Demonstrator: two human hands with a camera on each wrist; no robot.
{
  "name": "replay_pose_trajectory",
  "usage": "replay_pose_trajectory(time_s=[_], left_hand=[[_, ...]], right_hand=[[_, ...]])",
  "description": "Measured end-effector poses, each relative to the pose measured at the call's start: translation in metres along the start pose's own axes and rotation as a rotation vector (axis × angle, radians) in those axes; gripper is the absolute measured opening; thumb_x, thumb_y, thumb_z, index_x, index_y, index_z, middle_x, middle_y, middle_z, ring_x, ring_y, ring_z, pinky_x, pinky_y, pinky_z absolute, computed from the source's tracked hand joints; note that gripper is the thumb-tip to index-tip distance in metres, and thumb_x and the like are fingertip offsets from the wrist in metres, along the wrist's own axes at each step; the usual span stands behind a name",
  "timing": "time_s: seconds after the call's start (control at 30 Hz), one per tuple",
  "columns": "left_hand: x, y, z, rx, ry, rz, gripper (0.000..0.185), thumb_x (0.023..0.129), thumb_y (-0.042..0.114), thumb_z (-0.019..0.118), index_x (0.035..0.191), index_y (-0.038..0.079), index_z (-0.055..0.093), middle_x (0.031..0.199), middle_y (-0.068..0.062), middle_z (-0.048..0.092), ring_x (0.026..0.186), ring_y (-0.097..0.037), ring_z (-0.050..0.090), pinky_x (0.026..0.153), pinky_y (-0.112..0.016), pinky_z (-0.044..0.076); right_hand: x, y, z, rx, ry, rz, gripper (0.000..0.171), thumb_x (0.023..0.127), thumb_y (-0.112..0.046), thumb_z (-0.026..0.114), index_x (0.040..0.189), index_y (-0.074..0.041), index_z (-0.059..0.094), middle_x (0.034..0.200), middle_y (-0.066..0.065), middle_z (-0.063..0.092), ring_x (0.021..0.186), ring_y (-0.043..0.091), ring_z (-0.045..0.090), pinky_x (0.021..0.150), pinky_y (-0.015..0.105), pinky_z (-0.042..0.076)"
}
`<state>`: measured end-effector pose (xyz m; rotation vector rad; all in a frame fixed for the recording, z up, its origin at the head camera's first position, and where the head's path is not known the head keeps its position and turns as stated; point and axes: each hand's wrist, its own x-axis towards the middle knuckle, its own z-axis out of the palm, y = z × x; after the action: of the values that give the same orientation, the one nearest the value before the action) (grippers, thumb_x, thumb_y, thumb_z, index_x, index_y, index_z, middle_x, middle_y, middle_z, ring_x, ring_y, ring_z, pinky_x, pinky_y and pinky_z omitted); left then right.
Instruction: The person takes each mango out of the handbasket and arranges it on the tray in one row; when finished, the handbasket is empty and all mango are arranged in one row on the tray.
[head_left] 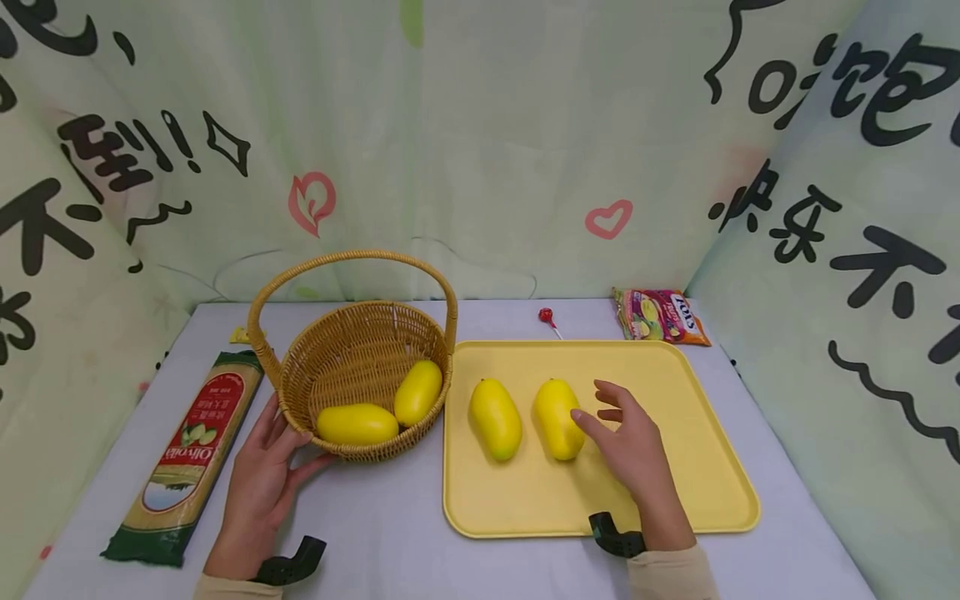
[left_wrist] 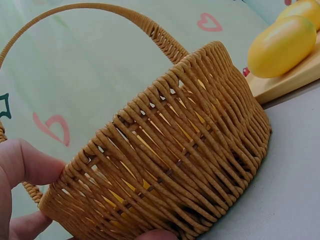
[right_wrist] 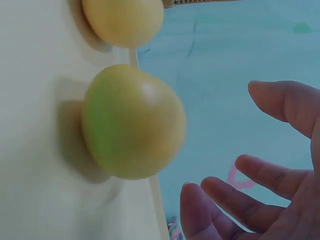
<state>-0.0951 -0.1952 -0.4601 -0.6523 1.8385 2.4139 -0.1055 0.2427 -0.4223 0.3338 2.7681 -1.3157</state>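
Observation:
My left hand [head_left: 262,475] holds the near left side of a wicker basket [head_left: 322,358], its thumb against the rim in the left wrist view. Two yellow mangoes lie inside: one mango [head_left: 357,424] sideways at the front, another mango [head_left: 418,392] tilted at the right. On the yellow tray [head_left: 637,375] rest two more, a left mango [head_left: 496,419] and a right mango [head_left: 558,419]. Fingers spread, my right hand [head_left: 633,442] hovers just right of that right mango; the right wrist view shows a gap between hand and mango [right_wrist: 134,121].
A long Olivoila-style package [head_left: 191,458] lies left of the basket, with a small yellow item [head_left: 238,335] behind it. Beyond the tray are a red lollipop [head_left: 547,317] and a colourful snack bag [head_left: 660,317]. A printed curtain [head_left: 480,167] surrounds the table.

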Motion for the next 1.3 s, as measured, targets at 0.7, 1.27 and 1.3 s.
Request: replay_pose_trajectory(time_s=[0.7,1.27,1.3], left_hand=[[0.0,0.002,0.0,0.009,-0.003,-0.018,0.083,0.106,0.005,0.054,0.165,0.051,0.019,0.179,0.005,0.016,0.15,-0.025,0.042,0.095,-0.047,0.063],[0.0,0.0,0.0,0.002,-0.009,0.008,0.083,0.105,0.003,0.053,0.167,0.048,0.02,0.179,0.001,0.017,0.147,-0.025,0.043,0.095,-0.049,0.063],[0.0,0.0,0.001,0.003,-0.009,0.011,0.083,0.105,0.003,0.053,0.167,0.047,0.02,0.179,0.001,0.017,0.147,-0.025,0.043,0.094,-0.049,0.063]], right_hand=[[-0.002,-0.115,0.041,0.186,-0.338,-0.266,0.057,0.093,-0.028,0.082,0.144,-0.017,0.061,0.143,0.009,0.064,0.121,0.026,0.07,0.08,0.035,0.068],[0.043,-0.184,0.095,-0.222,-0.506,-0.443,0.057,0.097,-0.035,0.077,0.144,-0.006,0.063,0.148,0.013,0.064,0.119,0.032,0.071,0.102,0.043,0.061],[0.046,-0.186,0.099,-0.258,-0.502,-0.457,0.057,0.097,-0.035,0.076,0.144,-0.006,0.063,0.148,0.012,0.064,0.126,0.032,0.068,0.106,0.043,0.058]])
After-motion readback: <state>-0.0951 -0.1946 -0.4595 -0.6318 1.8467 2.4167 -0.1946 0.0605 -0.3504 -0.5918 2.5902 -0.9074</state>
